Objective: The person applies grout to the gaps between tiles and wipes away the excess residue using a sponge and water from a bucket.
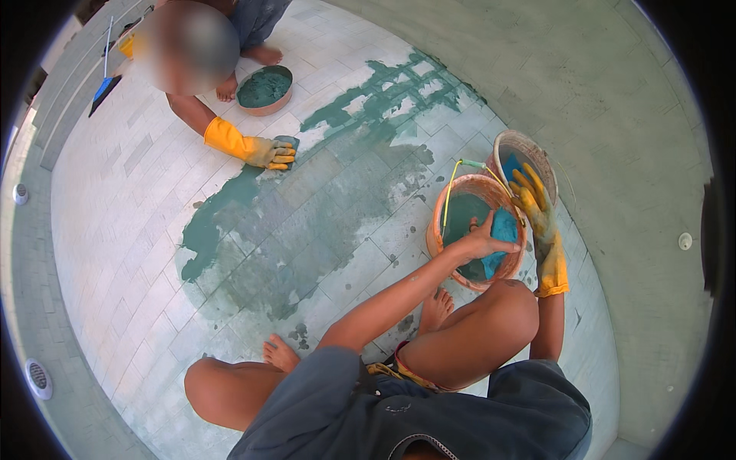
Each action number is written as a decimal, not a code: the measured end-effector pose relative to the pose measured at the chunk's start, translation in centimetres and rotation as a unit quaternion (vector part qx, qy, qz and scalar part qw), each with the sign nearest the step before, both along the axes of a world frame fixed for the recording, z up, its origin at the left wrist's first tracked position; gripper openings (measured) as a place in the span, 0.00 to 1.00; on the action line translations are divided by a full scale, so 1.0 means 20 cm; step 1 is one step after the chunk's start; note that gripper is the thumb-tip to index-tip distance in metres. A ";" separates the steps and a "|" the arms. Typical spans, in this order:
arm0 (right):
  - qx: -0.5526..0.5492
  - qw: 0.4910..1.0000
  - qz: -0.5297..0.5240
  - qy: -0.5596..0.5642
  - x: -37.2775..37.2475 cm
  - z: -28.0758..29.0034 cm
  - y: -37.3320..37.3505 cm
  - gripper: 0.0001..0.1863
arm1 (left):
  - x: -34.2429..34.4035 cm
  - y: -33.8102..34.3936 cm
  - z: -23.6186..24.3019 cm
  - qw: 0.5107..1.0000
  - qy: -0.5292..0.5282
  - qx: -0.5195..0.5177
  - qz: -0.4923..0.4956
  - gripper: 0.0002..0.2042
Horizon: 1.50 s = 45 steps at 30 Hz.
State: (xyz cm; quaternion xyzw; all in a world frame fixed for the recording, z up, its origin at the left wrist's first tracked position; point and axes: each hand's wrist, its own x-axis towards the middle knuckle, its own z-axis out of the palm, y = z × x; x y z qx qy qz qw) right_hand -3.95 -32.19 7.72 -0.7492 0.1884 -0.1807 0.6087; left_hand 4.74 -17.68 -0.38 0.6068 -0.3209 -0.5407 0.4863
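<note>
My bare left hand reaches into the near pinkish bucket, its fingers around a bright blue sponge or cloth. Greenish liquid lies inside that bucket. On my right hand is a long yellow rubber glove with greyish smears. Its fingers are spread beside the near bucket's rim, over the edge of a second bucket just behind. Whether the glove presses on a rim, I cannot tell. Inside the second bucket something blue shows, partly covered by the glove. A yellow-green handle with a grip stands up from the near bucket.
Green paste is smeared across the pale floor tiles. At upper left a crouching person's yellow-gloved hand presses a pad on the tiles. Nearby sit a bowl of green paste and a blue broom. A wall rises at right.
</note>
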 end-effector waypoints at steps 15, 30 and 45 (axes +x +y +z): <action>0.072 0.993 0.024 -0.093 -0.21 -0.07 -0.20 0.32 | -0.12 -0.54 -0.44 0.861 -0.451 0.110 -0.208 0.25; -0.075 0.987 -0.071 -0.122 -0.30 0.31 0.00 0.45 | 0.01 -0.57 -0.34 0.819 -0.412 -0.064 -0.395 0.24; -0.185 0.964 -0.189 -0.040 -0.31 0.61 0.41 0.55 | -0.02 -0.47 -0.35 0.878 -0.329 -0.146 -0.316 0.17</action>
